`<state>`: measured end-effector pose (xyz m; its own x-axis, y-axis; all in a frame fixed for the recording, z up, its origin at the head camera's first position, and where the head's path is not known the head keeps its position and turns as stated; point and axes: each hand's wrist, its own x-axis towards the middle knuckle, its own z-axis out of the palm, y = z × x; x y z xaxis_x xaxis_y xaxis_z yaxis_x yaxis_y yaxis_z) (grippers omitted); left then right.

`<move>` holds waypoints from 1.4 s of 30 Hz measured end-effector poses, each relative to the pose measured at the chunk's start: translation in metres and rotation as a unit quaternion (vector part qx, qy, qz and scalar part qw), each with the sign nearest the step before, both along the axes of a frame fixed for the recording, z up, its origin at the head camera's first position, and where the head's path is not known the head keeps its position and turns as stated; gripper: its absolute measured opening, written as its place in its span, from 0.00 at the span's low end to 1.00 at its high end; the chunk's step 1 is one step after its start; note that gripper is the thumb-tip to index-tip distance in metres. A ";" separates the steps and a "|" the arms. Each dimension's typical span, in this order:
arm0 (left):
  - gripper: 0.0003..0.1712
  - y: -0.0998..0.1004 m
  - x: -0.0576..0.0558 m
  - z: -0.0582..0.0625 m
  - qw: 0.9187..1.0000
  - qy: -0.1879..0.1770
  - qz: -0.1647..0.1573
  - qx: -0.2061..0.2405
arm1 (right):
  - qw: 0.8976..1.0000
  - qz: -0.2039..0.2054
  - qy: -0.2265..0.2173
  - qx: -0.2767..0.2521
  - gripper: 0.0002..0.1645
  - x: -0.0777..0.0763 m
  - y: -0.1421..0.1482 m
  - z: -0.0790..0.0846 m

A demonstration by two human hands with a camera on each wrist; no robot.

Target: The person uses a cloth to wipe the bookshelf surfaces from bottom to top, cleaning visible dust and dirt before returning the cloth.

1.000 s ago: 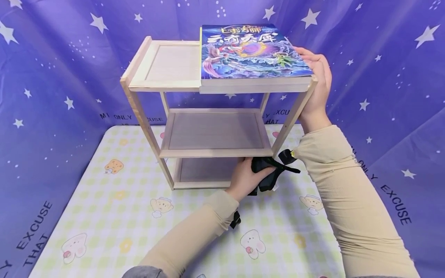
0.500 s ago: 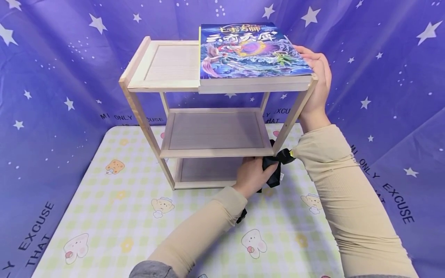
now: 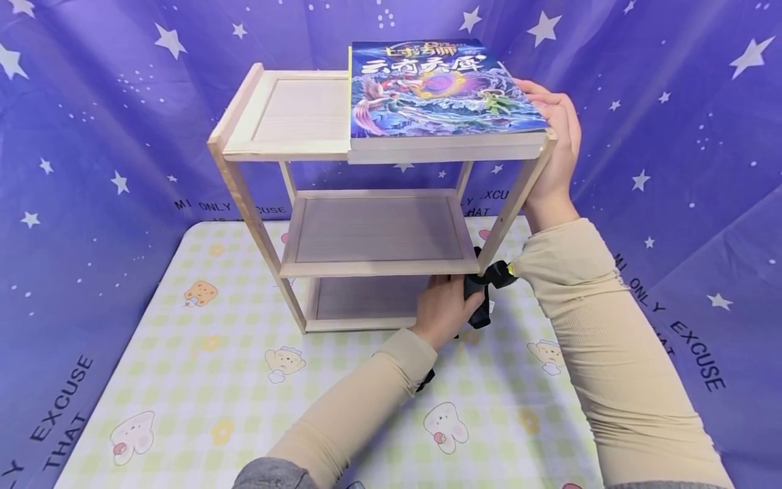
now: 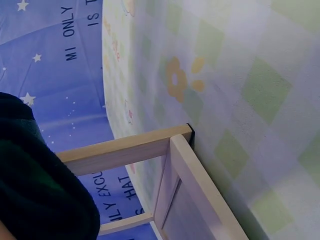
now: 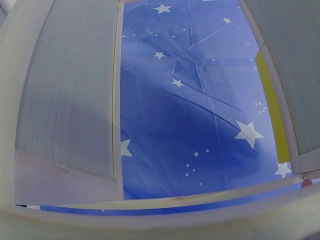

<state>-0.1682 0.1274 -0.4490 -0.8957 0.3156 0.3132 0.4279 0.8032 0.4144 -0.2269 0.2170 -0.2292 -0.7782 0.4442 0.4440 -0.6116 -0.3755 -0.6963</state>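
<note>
A three-tier wooden shelf point(image 3: 293, 146) stands upright, with a thick illustrated paperback book point(image 3: 440, 102) lying flat on the right of its top tier. My right hand point(image 3: 557, 149) grips the top right end of the shelf beside the book, its palm side hidden. Low at the front right leg, my left hand point(image 3: 442, 309) holds a soft black cloth item point(image 3: 479, 309) with a small white tag, thumb over it and fingertips hidden. Part of that item reaches behind the leg. In the left wrist view, the black cloth point(image 4: 45, 185) fills the lower left.
The shelf's middle tier point(image 3: 379, 231) and bottom tier point(image 3: 360, 299) sit below the book. Underneath spreads a green-checked tablecloth point(image 3: 201, 380) with cartoon prints. A purple star-patterned curtain point(image 3: 110, 136) surrounds the table at the back and sides.
My left hand has moved slightly right with the black cloth item, part of which now passes behind the front right leg. My right hand, the shelf and the book stay about the same.
</note>
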 end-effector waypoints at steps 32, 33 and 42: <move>0.32 -0.002 0.011 -0.064 0.997 0.061 0.033 -0.025 | 1.000 0.011 0.007 -0.016 0.20 0.001 -0.003 0.001; 0.32 -0.002 0.010 -0.065 0.997 0.063 0.035 -0.025 | 1.000 0.012 0.008 -0.017 0.20 0.001 -0.003 0.001; 0.32 -0.002 0.010 -0.060 1.000 0.007 0.020 0.008 | 1.000 0.009 0.009 -0.022 0.20 0.001 -0.002 0.001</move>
